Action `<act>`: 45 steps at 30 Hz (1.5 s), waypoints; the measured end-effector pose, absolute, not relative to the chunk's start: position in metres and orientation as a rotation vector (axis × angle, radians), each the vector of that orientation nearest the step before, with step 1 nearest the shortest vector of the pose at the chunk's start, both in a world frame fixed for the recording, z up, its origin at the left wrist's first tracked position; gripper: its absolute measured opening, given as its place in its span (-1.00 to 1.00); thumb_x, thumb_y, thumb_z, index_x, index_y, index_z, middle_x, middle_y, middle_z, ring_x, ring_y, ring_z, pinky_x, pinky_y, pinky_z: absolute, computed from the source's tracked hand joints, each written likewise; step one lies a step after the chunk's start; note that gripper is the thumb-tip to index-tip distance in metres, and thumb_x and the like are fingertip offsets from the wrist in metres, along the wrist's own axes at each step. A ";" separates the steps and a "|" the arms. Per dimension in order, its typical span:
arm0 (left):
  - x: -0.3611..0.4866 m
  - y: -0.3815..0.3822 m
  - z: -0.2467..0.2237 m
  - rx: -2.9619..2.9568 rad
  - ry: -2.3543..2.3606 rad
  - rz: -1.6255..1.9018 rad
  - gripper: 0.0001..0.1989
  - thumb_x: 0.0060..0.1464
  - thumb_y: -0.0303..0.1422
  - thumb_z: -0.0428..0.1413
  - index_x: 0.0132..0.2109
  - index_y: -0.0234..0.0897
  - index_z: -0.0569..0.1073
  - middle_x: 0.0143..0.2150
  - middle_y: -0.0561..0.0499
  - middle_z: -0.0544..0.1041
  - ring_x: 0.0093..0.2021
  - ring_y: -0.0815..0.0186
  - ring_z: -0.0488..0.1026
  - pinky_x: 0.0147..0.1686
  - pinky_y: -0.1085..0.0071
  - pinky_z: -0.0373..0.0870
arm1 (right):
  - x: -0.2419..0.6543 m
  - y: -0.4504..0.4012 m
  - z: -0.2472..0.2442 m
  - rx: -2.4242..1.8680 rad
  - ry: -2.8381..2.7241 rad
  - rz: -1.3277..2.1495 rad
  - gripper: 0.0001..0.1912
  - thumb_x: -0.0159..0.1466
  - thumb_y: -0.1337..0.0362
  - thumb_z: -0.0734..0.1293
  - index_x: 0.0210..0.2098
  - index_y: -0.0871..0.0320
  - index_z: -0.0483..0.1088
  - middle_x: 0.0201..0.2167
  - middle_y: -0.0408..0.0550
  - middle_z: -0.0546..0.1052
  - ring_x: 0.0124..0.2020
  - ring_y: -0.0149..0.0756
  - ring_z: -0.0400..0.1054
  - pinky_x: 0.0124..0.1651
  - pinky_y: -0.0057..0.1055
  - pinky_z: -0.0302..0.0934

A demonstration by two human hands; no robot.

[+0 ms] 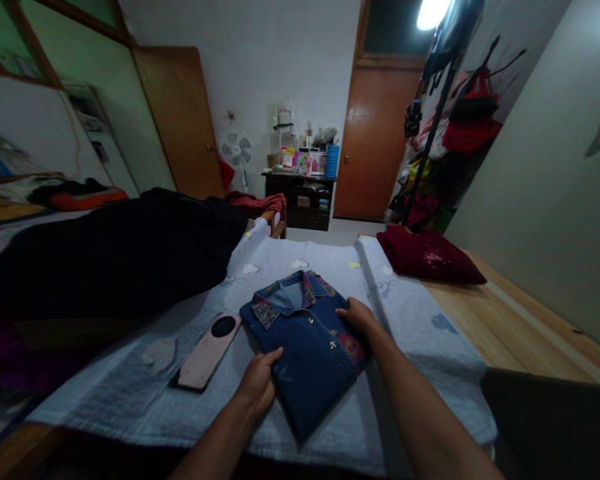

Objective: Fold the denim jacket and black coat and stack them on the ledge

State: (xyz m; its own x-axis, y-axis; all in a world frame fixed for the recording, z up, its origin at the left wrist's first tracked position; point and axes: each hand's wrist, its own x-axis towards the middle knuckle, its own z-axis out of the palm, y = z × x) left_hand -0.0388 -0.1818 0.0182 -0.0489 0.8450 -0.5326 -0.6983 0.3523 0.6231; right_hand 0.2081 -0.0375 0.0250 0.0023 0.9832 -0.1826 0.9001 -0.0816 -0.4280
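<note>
A folded denim shirt (305,360) with a floral collar and shiny buttons lies in front of me, its collar pointing away. My left hand (259,381) is closed on the shirt's left edge, thumb on top and the other fingers mostly hidden. On the opposite side, my right hand (359,316) grips the right edge near the shoulder, its fingertips partly out of sight. Left of the shirt, a pink phone (207,353) with a round black camera ring rests on the pale blue patterned cloth (150,410).
A large black garment (125,257) is heaped at the left. Folded dark red clothing (430,257) sits at the right on a wooden board (460,297). Farther back stand a dark cabinet (300,217), a white fan (236,152) and a wooden door (373,140).
</note>
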 end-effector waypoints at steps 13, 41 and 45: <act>-0.041 -0.180 0.014 0.195 1.012 1.266 -0.71 -0.02 -0.62 0.12 -0.08 -0.47 0.47 -0.26 -0.23 0.62 -0.23 0.08 0.59 -0.12 0.13 0.51 | 0.208 -0.035 0.023 -2.075 -1.991 0.650 -0.53 0.13 -0.07 0.34 -0.11 0.13 0.39 -0.12 0.03 0.53 -0.18 -0.20 0.41 -0.31 -0.43 0.10; -0.041 -0.181 0.016 0.143 0.981 1.284 -0.68 0.02 -0.58 0.12 -0.03 -0.43 0.46 -0.16 -0.23 0.61 -0.19 0.09 0.58 -0.09 0.11 0.50 | 0.207 -0.038 0.027 -2.051 -1.971 0.686 -0.55 0.14 -0.04 0.34 -0.12 0.15 0.39 -0.14 0.03 0.53 -0.24 -0.23 0.41 -0.33 -0.44 0.11; -0.040 -0.180 0.015 0.156 0.996 1.291 -0.74 0.07 -0.53 0.12 -0.06 -0.47 0.47 -0.18 -0.26 0.61 -0.17 0.08 0.58 -0.08 0.10 0.49 | 0.207 -0.038 0.027 -2.055 -1.970 0.678 -0.55 0.15 -0.03 0.35 -0.11 0.15 0.39 -0.12 0.04 0.53 -0.20 -0.21 0.41 -0.31 -0.44 0.13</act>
State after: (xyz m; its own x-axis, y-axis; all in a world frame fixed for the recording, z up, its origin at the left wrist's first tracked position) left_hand -0.0405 -0.1805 0.0154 -0.0572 0.8481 -0.5267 -0.7247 0.3276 0.6062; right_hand 0.2067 -0.0380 0.0270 -0.0020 0.9841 -0.1776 0.8851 -0.0809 -0.4583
